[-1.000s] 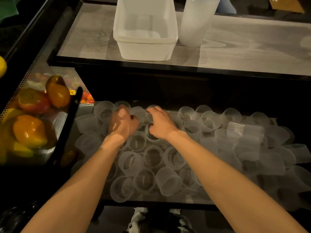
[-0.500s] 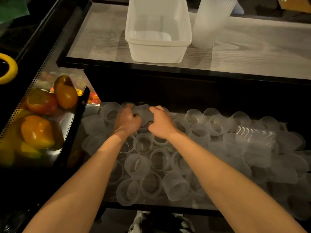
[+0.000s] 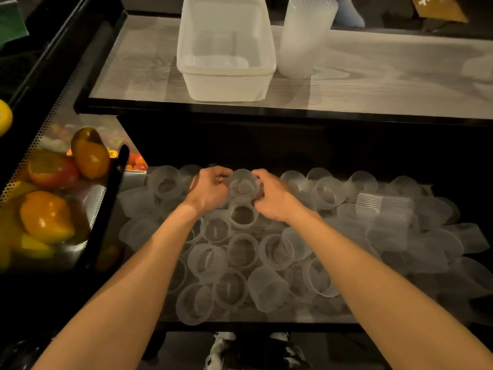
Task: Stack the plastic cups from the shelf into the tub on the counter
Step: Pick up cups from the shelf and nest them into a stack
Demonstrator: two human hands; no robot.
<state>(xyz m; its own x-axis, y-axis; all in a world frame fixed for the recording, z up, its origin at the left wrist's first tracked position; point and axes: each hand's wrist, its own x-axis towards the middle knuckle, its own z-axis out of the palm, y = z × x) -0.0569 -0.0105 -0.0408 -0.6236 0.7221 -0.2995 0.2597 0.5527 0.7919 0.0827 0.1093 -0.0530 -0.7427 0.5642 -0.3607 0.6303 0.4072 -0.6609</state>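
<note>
cups are lying loose all over the shelf below the counter, most tipped on their sides. i am holding one ribbed plastic cup between both hands, near the back of the pile. my left hand is curling its fingers onto the cup's left side, and my right hand is pinching its right side, both partly closed around it. its open mouth is facing toward me, so its long axis is running front to back. the tub is sitting above and beyond my hands, straight ahead on the counter, with a tall cup stack just beside it. both hands are about equally near it, so lifting up and forward looks like the coming move.
</note>
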